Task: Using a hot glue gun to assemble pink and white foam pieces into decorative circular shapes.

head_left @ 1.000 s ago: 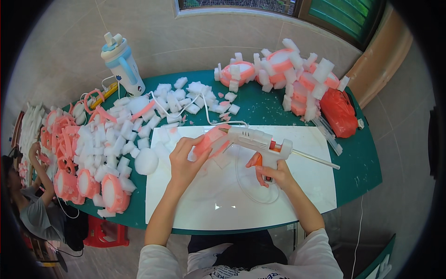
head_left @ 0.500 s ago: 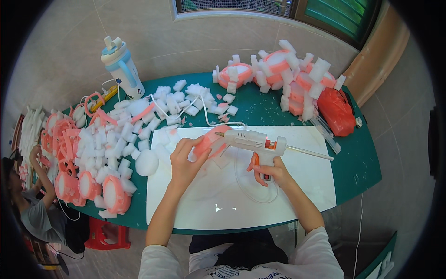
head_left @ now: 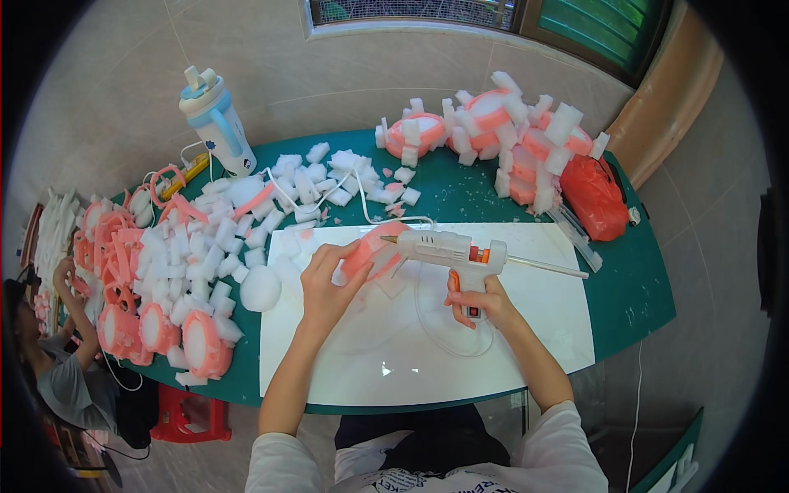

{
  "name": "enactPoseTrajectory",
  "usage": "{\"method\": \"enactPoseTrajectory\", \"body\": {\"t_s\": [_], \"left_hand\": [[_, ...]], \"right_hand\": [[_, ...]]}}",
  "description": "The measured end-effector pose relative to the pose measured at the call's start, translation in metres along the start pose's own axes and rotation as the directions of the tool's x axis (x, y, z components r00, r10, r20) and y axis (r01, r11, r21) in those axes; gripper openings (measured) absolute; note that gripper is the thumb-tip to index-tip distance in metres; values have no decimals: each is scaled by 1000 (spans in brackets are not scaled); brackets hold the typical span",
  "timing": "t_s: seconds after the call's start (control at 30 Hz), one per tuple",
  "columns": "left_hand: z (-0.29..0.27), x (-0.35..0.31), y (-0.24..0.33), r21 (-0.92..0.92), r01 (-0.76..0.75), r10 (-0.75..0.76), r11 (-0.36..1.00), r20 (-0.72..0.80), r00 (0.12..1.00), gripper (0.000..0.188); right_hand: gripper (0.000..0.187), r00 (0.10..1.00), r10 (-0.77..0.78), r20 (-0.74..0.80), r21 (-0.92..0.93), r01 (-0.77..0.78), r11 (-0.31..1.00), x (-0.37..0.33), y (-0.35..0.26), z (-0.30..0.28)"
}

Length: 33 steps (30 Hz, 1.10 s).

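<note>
My left hand grips a pink foam ring by its left side, tilted above the white board. In my right hand is a white hot glue gun, held by its handle with fingers at the orange trigger. Its nozzle points left and lies at or just in front of the foam's face; I cannot tell if it touches. A clear glue stick sticks out from the back of the gun. Left of my hand, a round white foam disc rests at the board's edge.
White foam blocks and pink foam rings crowd the green table's left. Joined foam pieces stand at the back right, near a red plastic bag and glue sticks. A bottle stands behind; another person sits at far left.
Almost nothing differs. The glue gun and its glue stick have shifted very slightly, while both hands keep their hold.
</note>
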<state>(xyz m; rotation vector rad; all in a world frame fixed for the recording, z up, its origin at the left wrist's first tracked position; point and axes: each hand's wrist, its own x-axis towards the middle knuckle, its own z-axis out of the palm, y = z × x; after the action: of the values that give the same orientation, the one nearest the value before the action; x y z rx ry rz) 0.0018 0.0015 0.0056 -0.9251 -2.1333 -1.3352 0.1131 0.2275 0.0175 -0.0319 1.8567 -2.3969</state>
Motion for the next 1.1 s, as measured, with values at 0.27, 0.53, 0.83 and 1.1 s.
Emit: {"method": "enactPoseTrajectory", "body": {"t_s": [0.27,0.53,0.83,1.1], "left_hand": [[0,0,-2,5,1,-1,1000,-8,1000,32],[0,0,-4,32,16,-16,999,-11,1000,32],[0,-1,-3,31,1,-1,1000,4,1000,31],[2,-1,-4,-44,7,-7,999,-9,1000,31]], "right_hand": [[16,998,56,-28,6,-55,998,-3,-8,0],[41,998,-52,30,-59,54,997,-7,-20,-7],[28,880,-89,-466,89,147,985,17,-2,-51],[26,760,94,-643,242,86,966,44,41,-89]]}}
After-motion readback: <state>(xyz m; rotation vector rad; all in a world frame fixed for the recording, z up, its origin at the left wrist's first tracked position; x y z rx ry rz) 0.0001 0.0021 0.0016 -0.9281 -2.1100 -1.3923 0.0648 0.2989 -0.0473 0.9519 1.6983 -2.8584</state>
